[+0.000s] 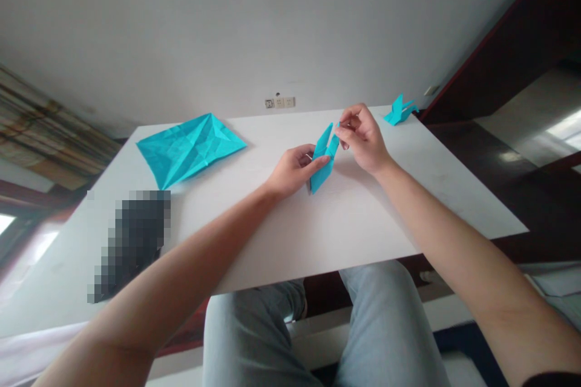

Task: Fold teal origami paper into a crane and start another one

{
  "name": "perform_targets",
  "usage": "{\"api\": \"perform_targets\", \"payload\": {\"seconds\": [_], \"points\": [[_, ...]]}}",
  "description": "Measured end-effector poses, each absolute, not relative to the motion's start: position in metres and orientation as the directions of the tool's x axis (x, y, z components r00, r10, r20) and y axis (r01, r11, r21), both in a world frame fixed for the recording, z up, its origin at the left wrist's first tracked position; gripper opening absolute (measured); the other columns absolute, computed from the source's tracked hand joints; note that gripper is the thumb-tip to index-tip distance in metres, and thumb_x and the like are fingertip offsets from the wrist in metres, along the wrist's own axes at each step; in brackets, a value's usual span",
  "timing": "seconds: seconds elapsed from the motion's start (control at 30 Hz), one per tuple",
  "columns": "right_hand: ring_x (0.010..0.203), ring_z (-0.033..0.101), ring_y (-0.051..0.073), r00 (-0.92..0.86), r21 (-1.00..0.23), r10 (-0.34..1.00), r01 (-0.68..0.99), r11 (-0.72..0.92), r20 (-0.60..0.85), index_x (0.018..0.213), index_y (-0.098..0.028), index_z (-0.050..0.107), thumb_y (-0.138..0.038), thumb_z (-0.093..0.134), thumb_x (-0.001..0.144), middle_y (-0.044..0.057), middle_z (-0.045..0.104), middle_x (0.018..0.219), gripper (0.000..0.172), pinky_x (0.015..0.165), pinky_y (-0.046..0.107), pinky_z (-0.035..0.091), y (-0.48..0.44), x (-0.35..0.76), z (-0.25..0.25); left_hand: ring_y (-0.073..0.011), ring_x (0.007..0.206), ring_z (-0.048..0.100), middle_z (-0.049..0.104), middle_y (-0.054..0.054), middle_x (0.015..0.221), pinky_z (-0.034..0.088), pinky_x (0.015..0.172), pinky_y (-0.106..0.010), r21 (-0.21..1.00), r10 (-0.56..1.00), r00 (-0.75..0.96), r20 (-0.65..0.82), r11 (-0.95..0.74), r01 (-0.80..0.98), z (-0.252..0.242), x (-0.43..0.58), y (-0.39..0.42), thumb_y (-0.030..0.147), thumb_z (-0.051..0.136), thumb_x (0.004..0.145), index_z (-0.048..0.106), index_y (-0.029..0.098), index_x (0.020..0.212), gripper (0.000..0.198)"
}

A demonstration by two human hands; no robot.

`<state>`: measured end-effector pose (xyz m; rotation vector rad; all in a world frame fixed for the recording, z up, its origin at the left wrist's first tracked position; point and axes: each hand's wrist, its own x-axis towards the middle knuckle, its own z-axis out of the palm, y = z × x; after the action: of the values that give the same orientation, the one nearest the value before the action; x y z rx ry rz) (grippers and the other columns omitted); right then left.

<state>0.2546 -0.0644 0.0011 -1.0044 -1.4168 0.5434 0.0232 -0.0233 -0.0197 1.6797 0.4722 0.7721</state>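
Observation:
A turquoise piece of folded origami paper (322, 174) is held above the middle of the white table. My left hand (297, 170) grips its left side, with the thumb across the front. With thumb and fingers, my right hand (362, 136) pinches the upper right one of its two narrow points. The two points stand apart, and a slit runs between them. My right fingertips partly cover the tip they hold.
A large creased turquoise sheet (193, 142) lies at the table's back left. A finished turquoise paper crane (399, 111) stands at the back right corner. A pixelated dark object (134, 242) is on the left of the white table (363, 230). Sockets (280, 103) sit on the wall behind.

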Motion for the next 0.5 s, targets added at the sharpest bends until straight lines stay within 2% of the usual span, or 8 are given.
{"api": "perform_targets", "payload": {"seconds": [0.23, 0.5], "points": [[0.062, 0.046, 0.013, 0.150, -0.830, 0.826, 0.247, 0.500, 0.543, 0.106, -0.032, 0.059, -0.054, 0.091, 0.096, -0.005, 0.053, 0.086, 0.040, 0.052, 0.029, 0.046, -0.065, 0.253, 0.004, -0.0153, 0.072, 0.065, 0.074, -0.002, 0.084, 0.051, 0.064, -0.027, 0.970, 0.653, 0.723, 0.224, -0.220, -0.102, -0.013, 0.022, -0.026, 0.082, 0.091, 0.091, 0.077, 0.019, 0.100, 0.065], [0.059, 0.045, 0.011, 0.189, -0.844, 0.828, 0.229, 0.485, 0.527, 0.095, -0.030, 0.055, -0.064, 0.093, 0.091, -0.007, 0.054, 0.078, 0.051, 0.053, 0.027, 0.045, -0.068, 0.251, 0.012, -0.0161, 0.074, 0.067, 0.076, -0.003, 0.088, 0.053, 0.065, -0.027, 0.971, 0.656, 0.722, 0.218, -0.219, -0.094, -0.016, 0.022, -0.025, 0.086, 0.089, 0.091, 0.081, 0.018, 0.107, 0.070]]}}
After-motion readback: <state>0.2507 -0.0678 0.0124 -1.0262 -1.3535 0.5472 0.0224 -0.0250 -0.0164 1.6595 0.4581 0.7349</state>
